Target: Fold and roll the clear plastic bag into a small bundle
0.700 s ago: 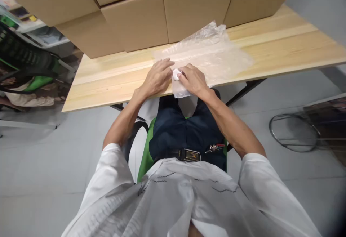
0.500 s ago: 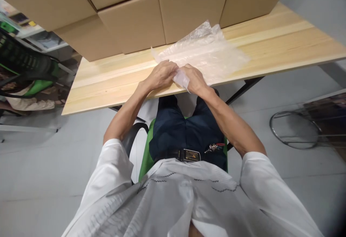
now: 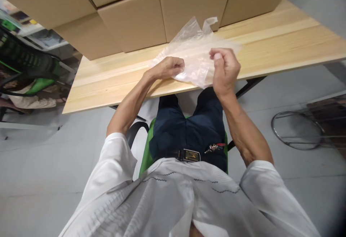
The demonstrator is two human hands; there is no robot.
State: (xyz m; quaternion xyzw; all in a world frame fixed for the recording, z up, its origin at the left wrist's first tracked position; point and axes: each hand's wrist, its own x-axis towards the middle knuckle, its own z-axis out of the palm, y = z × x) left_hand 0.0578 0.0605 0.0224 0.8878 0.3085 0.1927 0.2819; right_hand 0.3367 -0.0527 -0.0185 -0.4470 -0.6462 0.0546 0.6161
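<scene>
A clear plastic bag (image 3: 195,55) is lifted off the wooden table (image 3: 113,82), stretched between both hands near the front edge. My left hand (image 3: 169,67) is closed on the bag's left edge, low over the table. My right hand (image 3: 225,68) is raised a little higher, with its fingers pinched on the bag's right edge. More crumpled clear plastic (image 3: 196,26) rises behind, close to the cardboard boxes. The small white object seen earlier is hidden.
Several large cardboard boxes (image 3: 135,21) line the back of the table. A green chair (image 3: 146,154) is under me, and another green chair (image 3: 35,71) stands at the left. A round metal stool frame (image 3: 297,129) is on the grey floor at the right.
Both hands were pressed together on a small white object at the table's front edge. They have since drawn apart, the right hand rising to the right, and the plastic bag is lifted between them.
</scene>
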